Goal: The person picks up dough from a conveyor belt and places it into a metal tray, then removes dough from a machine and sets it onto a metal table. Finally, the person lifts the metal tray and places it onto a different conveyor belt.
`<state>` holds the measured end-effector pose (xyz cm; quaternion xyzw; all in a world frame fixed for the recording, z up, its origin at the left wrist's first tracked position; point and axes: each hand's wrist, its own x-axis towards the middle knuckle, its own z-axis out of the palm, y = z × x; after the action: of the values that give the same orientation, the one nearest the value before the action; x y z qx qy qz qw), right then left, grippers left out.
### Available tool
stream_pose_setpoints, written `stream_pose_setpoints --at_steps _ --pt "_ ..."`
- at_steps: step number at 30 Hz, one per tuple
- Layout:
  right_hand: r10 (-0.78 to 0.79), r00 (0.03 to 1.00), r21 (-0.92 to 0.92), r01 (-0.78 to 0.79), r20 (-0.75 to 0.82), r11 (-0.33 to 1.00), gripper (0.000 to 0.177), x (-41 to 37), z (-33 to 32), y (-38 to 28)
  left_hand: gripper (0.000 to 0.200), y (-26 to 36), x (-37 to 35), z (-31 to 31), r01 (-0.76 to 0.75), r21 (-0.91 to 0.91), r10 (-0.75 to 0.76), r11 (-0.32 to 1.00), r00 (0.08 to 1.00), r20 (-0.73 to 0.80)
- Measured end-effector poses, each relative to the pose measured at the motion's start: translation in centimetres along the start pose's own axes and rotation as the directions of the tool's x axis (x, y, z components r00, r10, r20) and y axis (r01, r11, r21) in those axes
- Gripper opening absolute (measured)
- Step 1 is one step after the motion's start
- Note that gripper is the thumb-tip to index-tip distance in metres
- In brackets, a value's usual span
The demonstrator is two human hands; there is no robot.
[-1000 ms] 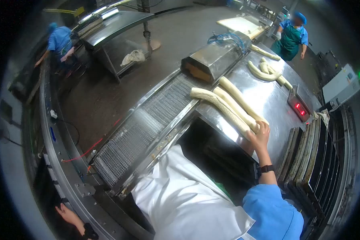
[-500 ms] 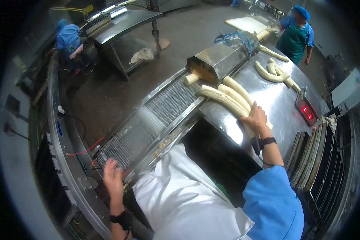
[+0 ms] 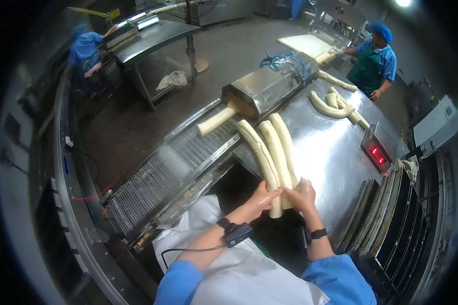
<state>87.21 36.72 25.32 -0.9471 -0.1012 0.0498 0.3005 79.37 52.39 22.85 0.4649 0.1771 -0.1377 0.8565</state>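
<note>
Three long, pale dough ropes [image 3: 277,148] lie side by side, their far ends on the steel table [image 3: 323,152] and their near ends jutting past its edge. My left hand [image 3: 264,197] is closed round the near end of the left rope, thumb on top. Across from it, my right hand [image 3: 301,195] grips the same bundle from the right side. Both thumbs nearly meet over the dough. Beyond my hands, another dough rope [image 3: 216,122] sticks out of the metal machine housing [image 3: 263,86] over the mesh conveyor belt [image 3: 150,180].
More dough ropes [image 3: 331,108] rest on the table's far part. A box with red lit digits [image 3: 376,150] stands at the right edge, above stacked trays [image 3: 379,213]. One co-worker [image 3: 374,61] stands at far right, another [image 3: 86,51] at far left.
My left hand has come from the conveyor's near end to the dough ropes. The bundle has turned, its near ends now past the table edge. More dough protrudes from the machine.
</note>
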Motion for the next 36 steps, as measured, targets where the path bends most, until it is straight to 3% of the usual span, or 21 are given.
stream_pose_setpoints --at_steps 1,2,3,5,6,7,9,11,13,16,17,20,23,25,27,29,31,32,33,34,36 --pt "0.073 0.995 0.082 -0.078 0.065 0.994 0.071 0.1 0.3 -0.3 0.057 -0.8 0.4 0.3 -0.012 0.079 0.02 0.997 0.994 -0.106" --pt "0.094 0.984 0.229 -0.127 0.149 0.965 0.059 0.1 0.3 -1.0 0.057 -0.5 0.2 -0.2 0.049 0.125 -0.036 0.991 0.994 -0.106" --pt "0.083 0.983 0.224 -0.118 0.162 0.967 0.059 0.2 0.7 -0.7 0.056 0.3 -0.4 -1.1 0.112 0.166 -0.094 0.98 0.989 -0.113" --pt "-0.05 0.864 0.667 -0.349 0.501 0.658 0.047 0.4 2.6 -0.3 0.053 0.6 -2.1 -2.1 0.074 0.074 -0.067 0.995 0.994 -0.09" --pt "-0.061 0.818 0.694 -0.443 0.572 0.567 0.044 -0.3 2.4 -2.1 0.052 0.4 -2.6 -2.8 0.024 0.017 -0.023 1.0 0.998 -0.061" --pt "-0.084 0.796 0.68 -0.451 0.599 0.578 0.044 -0.7 2.8 -2.9 0.052 0.3 -3.3 -3.5 -0.03 -0.04 0.028 0.999 0.999 -0.038" --pt "-0.108 0.806 0.755 -0.486 0.582 0.441 0.04 -1.6 3.8 -5.1 0.051 1.3 -5.3 -5.0 -0.079 -0.084 0.07 0.993 0.992 -0.11" --pt "-0.194 0.773 0.749 -0.467 0.603 0.47 0.039 -2.3 3.3 -8.3 0.05 1.6 -7.0 -6.8 -0.227 -0.004 0.224 0.974 0.964 -0.146" --pt "-0.326 0.766 0.764 -0.312 0.554 0.565 0.037 -2.7 3.0 -11.6 0.052 4.0 -11.2 -7.0 -0.252 -0.058 0.236 0.966 0.95 -0.204" --pt "-0.4 0.724 0.789 -0.321 0.561 0.525 0.03 -4.6 3.0 -18.5 0.052 6.3 -17.9 -7.8 -0.46 -0.278 0.386 0.843 0.878 -0.282" --pt "-0.424 0.692 0.779 -0.33 0.584 0.533 0.03 -5.6 2.9 -21.3 0.048 6.8 -20.4 -8.0 -0.508 -0.303 0.395 0.806 0.843 -0.364" --pt "-0.674 0.452 0.808 -0.243 0.584 0.537 0.027 -9.5 3.4 -29.0 0.044 7.1 -29.0 -8.5 -0.663 -0.276 0.501 0.696 0.724 -0.474" --pt "-0.758 0.204 0.785 -0.171 0.62 0.596 0.029 -16.3 2.9 -36.4 0.038 6.2 -38.2 -7.1 -0.868 0.044 0.695 0.495 0.365 -0.619" --pt "-0.856 -0.006 0.833 -0.229 0.517 0.504 0.038 -22.1 1.7 -40.3 0.041 5.2 -43.5 -5.4 -0.856 0.272 0.676 0.44 0.116 -0.728" --pt "-0.84 -0.158 0.789 -0.289 0.52 0.543 0.038 -26.6 4.3 -43.3 0.049 2.9 -47.2 -5.0 -0.854 0.451 0.704 0.261 -0.151 -0.694" --pt "-0.782 -0.363 0.696 -0.364 0.506 0.619 0.038 -30.8 8.1 -46.6 0.057 0.9 -50.3 -4.9 -0.749 0.571 0.563 0.336 -0.326 -0.759" --pt "-0.701 -0.541 0.585 -0.407 0.465 0.702 0.038 -34.2 11.7 -48.6 0.055 -0.9 -52.9 -5.7 -0.645 0.573 0.302 0.506 -0.49 -0.818" --pt "-0.656 -0.617 0.528 -0.416 0.435 0.741 0.039 -35.3 13.2 -48.9 0.051 -2.1 -53.9 -7.5 -0.673 0.563 0.189 0.479 -0.548 -0.815" --pt "-0.649 -0.628 0.522 -0.415 0.429 0.745 0.039 -35.4 14.4 -48.6 0.051 -5.1 -55.6 -10.0 -0.717 0.521 0.163 0.463 -0.509 -0.845" --pt "-0.655 -0.571 0.605 -0.314 0.495 0.732 0.043 -34.9 16.0 -47.9 0.05 -9.0 -57.5 -12.5 -0.763 0.469 0.136 0.445 -0.461 -0.877" --pt "-0.68 -0.443 0.715 -0.115 0.584 0.689 0.052 -32.5 18.8 -46.7 0.054 -13.8 -59.4 -14.9 -0.691 0.417 0.034 0.591 -0.494 -0.869"
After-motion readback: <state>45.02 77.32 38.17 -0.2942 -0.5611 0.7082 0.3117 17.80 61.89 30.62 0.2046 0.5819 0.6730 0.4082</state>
